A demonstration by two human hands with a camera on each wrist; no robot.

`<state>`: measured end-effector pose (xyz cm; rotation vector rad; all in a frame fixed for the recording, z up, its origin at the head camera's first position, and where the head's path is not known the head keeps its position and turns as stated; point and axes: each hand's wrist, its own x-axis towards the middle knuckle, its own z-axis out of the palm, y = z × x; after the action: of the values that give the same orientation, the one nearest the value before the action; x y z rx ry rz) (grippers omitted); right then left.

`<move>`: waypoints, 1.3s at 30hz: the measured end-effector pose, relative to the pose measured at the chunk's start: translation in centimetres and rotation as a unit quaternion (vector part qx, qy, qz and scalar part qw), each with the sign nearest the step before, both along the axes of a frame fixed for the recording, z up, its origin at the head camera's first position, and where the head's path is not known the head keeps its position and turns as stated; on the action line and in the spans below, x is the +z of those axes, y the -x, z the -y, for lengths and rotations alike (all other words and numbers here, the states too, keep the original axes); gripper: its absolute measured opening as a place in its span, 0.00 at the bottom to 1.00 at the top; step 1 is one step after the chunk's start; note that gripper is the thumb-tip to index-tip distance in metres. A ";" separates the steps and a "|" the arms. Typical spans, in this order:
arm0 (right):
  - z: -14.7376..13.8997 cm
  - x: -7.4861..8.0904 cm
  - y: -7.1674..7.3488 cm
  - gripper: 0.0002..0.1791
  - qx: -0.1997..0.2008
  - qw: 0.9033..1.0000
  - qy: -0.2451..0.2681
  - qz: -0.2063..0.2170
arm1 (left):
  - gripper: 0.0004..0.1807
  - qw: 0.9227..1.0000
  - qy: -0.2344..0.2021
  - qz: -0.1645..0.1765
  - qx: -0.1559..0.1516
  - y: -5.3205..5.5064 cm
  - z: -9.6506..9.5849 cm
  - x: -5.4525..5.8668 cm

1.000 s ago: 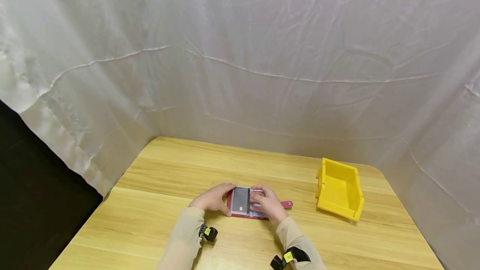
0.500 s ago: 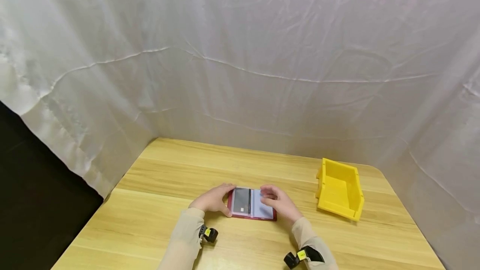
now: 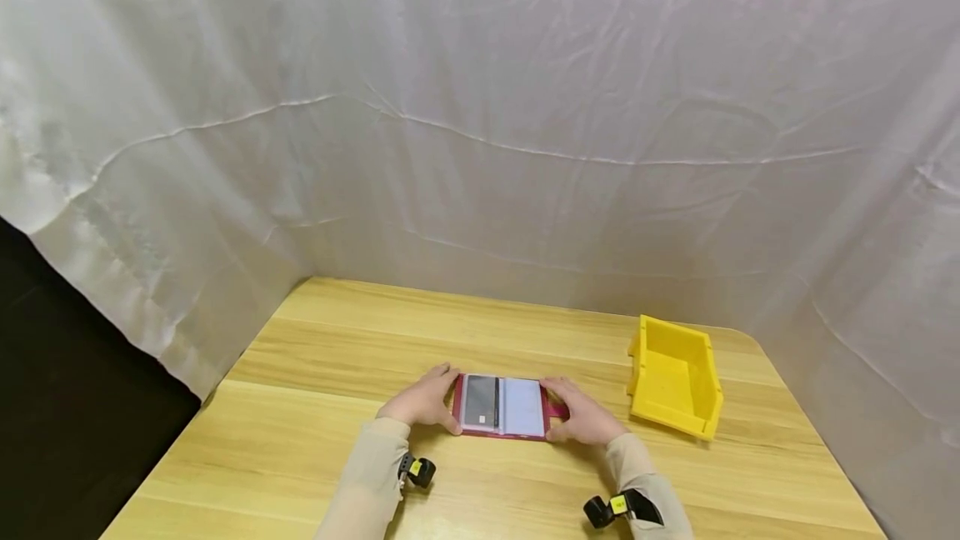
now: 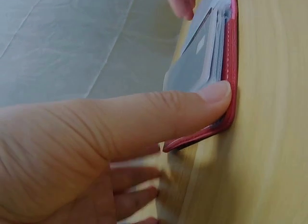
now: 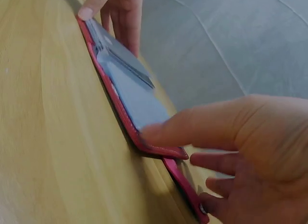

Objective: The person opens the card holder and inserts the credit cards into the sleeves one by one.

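An opened red card holder (image 3: 522, 407) lies flat on the wooden table, its clear plastic sleeves spread to both sides. A dark grey card (image 3: 480, 401) shows in the left-hand sleeves; the right-hand sleeve looks pale. My left hand (image 3: 422, 400) holds the left end, thumb at the near corner and fingers toward the far corner. At the right end, my right hand (image 3: 585, 413) grips likewise, its thumb (image 5: 159, 132) on the near corner. The red strap (image 5: 185, 188) sticks out under the right fingers, partly hidden in the head view.
A yellow open-fronted bin (image 3: 675, 377) stands on the table to the right. Pale grey cloth (image 3: 480, 190) hangs behind and beside the wooden table (image 3: 315, 340). Each wrist carries a small black camera.
My right hand has moved right, from over the right-hand sleeves to the holder's right end, uncovering those sleeves. The left hand and the holder have stayed in place.
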<state>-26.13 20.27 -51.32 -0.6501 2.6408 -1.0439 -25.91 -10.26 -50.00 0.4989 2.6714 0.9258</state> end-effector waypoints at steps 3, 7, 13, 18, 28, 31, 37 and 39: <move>-0.1 0.0 -0.2 0.51 0.005 0.999 -0.034 0.002 | 0.55 0.999 0.013 0.010 0.027 -0.1 0.0 0.1; 0.0 0.2 -0.5 0.51 0.001 0.999 -0.043 0.014 | 0.53 1.000 0.010 0.010 0.020 0.0 0.1 0.0; 0.1 0.4 -0.7 0.50 -0.010 0.998 -0.049 0.031 | 0.48 0.998 -0.066 0.016 -0.006 0.6 0.5 0.0; 0.0 0.3 -0.8 0.50 -0.013 0.998 -0.051 0.035 | 0.41 0.984 -0.173 0.033 -0.024 0.9 0.3 0.4; -0.2 0.1 -0.6 0.49 -0.005 0.999 -0.047 0.023 | 0.22 0.981 -0.187 -0.020 -0.053 0.0 -5.2 1.0; -0.2 0.2 -0.6 0.50 -0.004 0.999 -0.043 0.020 | 0.21 0.990 -0.116 -0.059 -0.054 -0.6 -6.5 0.6; 0.1 0.2 -0.7 0.50 -0.008 0.999 -0.044 0.017 | 0.23 0.991 -0.015 -0.123 -0.040 -1.1 -7.1 -0.3; 0.1 0.3 -0.7 0.50 -0.013 0.999 -0.045 0.018 | 0.24 0.992 -0.004 -0.124 -0.033 -1.2 -7.2 -0.4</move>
<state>-25.41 20.21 -51.06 -0.5742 2.6546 -0.9296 -24.71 -3.10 -50.44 0.7440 2.8507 0.9086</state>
